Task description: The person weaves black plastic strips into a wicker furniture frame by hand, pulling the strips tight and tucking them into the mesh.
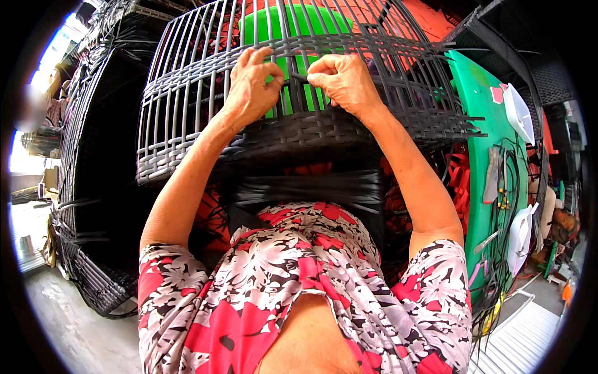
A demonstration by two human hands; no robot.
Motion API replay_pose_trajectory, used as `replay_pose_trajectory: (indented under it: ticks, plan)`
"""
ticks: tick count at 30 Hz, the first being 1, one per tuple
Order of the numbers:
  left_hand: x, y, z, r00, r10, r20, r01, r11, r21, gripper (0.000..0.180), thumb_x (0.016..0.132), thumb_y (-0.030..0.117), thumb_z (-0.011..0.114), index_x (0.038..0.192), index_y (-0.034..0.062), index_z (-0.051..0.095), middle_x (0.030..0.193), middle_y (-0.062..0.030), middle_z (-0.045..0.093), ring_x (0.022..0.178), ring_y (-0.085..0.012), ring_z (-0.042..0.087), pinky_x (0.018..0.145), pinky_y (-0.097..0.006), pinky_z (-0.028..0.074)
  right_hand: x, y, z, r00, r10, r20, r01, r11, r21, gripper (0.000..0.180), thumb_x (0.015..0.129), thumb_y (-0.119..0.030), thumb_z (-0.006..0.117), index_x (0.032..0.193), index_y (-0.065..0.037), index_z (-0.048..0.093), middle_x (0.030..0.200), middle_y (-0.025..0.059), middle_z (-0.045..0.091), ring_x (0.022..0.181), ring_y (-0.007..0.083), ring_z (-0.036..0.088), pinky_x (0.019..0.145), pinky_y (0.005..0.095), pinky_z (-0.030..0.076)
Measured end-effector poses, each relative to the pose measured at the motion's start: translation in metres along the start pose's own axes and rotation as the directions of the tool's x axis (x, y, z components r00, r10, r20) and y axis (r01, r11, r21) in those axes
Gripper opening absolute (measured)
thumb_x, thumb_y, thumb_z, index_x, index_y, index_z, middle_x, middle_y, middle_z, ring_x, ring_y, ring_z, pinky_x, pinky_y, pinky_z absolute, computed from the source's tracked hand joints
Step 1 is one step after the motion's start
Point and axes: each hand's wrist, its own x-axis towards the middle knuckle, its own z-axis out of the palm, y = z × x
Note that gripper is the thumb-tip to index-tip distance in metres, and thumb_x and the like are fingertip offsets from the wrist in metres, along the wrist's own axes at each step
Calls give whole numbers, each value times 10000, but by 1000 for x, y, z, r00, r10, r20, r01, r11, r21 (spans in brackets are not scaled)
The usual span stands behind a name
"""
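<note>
A grey woven panel of flat plastic strands [180, 81] spreads out ahead of me, with long upright strands and tight woven bands crossing them. My left hand [252, 90] is at the middle band with its fingers bent; what the thumb and fingertips hold is too small to make out. Just to its right, my right hand [349, 84] pinches a short dark weaving strand [300, 77] between thumb and forefinger. That strand points across the uprights toward my left hand. Below both hands runs a densely woven lower edge [299, 134].
Behind the panel shows a bright green sheet [265, 25]. A bundle of loose dark strands [305, 190] lies near my lap. Another dark woven piece [84, 162] stands at left. To the right is a green board [483, 181] with hanging strands and white plastic containers [518, 112].
</note>
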Motion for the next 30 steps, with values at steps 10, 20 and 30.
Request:
replay_pose_trajectory:
  ticks: [10, 20, 30]
  plan:
    - [-6, 7, 6, 981, -57, 187, 42, 996, 83, 284, 702, 238, 662, 957, 114, 665, 1387, -162, 301, 1299, -371, 200, 1013, -578, 117, -7, -9, 5, 998, -67, 21, 70, 943, -325, 146, 754, -95, 614, 829, 21, 662, 621, 100, 623, 556, 126, 582, 534, 286, 457]
    - [-4, 0, 13, 988, -14, 152, 27, 996, -83, 149, 689, 206, 695, 811, 123, 672, 1393, -117, 310, 1304, -353, 182, 978, -615, 100, 2, -12, 15, 998, 33, 51, -13, 935, -355, 132, 742, -112, 643, 839, -31, 682, 678, 98, 645, 659, 158, 607, 641, 296, 465]
    - [-1, 6, -28, 986, 87, -140, -118, 966, -229, 79, 674, 86, 702, 737, 96, 655, 1301, -95, 427, 1242, -303, 321, 1015, -460, 241, 3, -3, 24, 950, -312, 7, 311, 949, 47, 190, 801, -124, 607, 925, 15, 641, 913, 111, 638, 717, 175, 608, 590, 288, 486]
